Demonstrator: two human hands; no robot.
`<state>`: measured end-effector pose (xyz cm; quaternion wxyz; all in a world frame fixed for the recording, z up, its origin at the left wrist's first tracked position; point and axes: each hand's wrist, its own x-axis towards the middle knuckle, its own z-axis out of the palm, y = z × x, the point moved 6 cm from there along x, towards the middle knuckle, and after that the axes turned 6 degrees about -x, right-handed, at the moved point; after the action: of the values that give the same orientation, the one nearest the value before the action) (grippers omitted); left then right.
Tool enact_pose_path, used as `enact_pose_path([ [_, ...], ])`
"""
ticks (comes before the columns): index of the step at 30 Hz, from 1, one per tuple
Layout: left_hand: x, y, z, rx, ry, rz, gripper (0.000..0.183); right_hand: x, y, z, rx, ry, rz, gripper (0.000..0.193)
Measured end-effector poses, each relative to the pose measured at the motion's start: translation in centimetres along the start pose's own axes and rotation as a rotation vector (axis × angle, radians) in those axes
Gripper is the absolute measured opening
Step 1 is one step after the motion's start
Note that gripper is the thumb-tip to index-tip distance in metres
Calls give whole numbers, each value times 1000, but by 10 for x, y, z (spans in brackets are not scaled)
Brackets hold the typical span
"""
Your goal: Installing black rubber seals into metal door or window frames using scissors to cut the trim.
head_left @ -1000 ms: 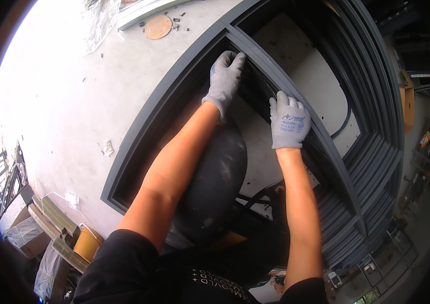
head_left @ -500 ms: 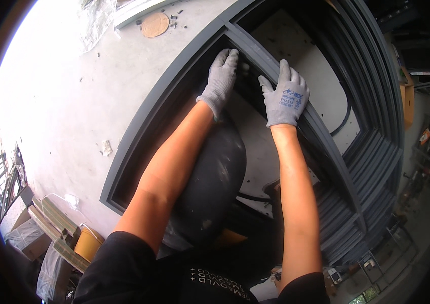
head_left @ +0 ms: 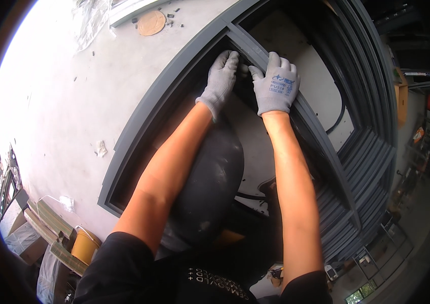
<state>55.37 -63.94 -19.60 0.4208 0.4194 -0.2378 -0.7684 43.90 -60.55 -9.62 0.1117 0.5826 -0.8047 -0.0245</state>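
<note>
Left hand [head_left: 222, 73]: gloved fingers bunched just left of the crossbar [head_left: 314, 121]; whether they held anything could not be told.
Right hand [head_left: 278, 86]: fingers lay over the crossbar; closure could not be told.
Grey frame [head_left: 161, 90]: spread on both sides of the crossbar.
Yellow bucket [head_left: 84, 247]: stood well left of it.

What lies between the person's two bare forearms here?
In the head view, mainly a dark-clad knee and a patch of pale floor show between the left forearm and right forearm.
</note>
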Motion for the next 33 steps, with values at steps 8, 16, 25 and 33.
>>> enact_pose_path([
  [8, -16, -5, -12, -58, 151, -34, 30, 13, -17, -8, 24, 122, -40, 47],
  [16, -18, 4, -10, 12, 139, 29, 37, 30, -40, -5, 11, 122, -56, 45],
  [25, -13, -1, -19, 77, 208, 44, 40, 48, -56, -3, 0, 6, -42, 44],
  [33, -12, -6, -20, 72, 161, -76, 46, 59, -65, 2, 21, -75, -105, 42],
])
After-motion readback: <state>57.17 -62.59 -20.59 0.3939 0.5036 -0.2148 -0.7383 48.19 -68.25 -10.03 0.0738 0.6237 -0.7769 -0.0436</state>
